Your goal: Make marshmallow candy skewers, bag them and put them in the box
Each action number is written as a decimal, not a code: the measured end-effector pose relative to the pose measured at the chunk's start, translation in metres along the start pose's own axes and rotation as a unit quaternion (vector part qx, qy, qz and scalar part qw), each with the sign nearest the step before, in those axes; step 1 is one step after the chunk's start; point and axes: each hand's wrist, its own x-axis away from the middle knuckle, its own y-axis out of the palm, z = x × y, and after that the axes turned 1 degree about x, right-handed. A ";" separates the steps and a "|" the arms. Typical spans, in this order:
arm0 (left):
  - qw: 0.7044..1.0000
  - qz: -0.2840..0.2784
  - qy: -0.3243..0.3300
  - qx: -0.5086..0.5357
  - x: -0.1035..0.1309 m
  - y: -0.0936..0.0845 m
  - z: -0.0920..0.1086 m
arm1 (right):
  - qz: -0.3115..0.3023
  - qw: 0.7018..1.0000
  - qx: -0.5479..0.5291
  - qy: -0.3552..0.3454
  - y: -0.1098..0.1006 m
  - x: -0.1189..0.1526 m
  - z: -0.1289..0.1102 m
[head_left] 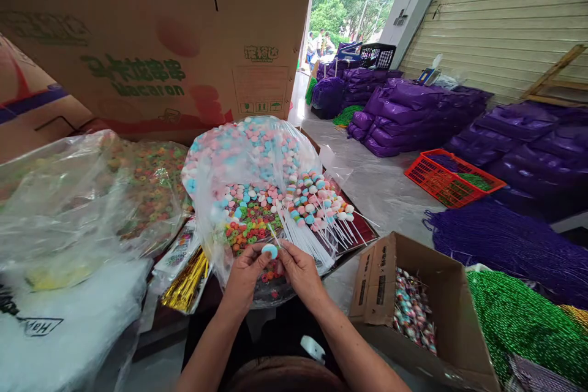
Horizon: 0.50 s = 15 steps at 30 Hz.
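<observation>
My left hand [248,269] pinches a pale blue and white round candy [269,250] between thumb and fingers. Close beside it, my right hand [296,263] grips a thin white stick [274,234] that slants up above the candy. Whether the stick touches the candy is hard to tell. Just beyond the hands lie red, green and orange ring candies [250,223], with pink, blue and white candies [257,153] in a clear plastic bag behind them. White sticks [305,239] lie in a bundle to the right, below skewered candies [316,196].
An open carton [445,294] with wrapped skewers stands at the lower right. A large cardboard box [193,30] rises behind the bags. Gold ties [188,282] and a bag of ring candies [156,190] lie left. Further right are a red basket [427,187] and purple packs [404,110].
</observation>
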 end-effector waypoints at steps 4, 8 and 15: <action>0.999 -0.005 0.016 -0.028 0.002 0.002 -0.001 | -0.021 0.999 -0.026 0.013 0.001 0.002 -0.004; 0.999 -0.012 0.005 -0.033 0.001 0.001 -0.003 | -0.022 0.999 -0.030 0.016 0.003 0.001 -0.004; 0.998 -0.054 -0.008 -0.013 0.003 0.003 -0.001 | -0.001 0.999 -0.033 0.013 0.003 -0.002 -0.003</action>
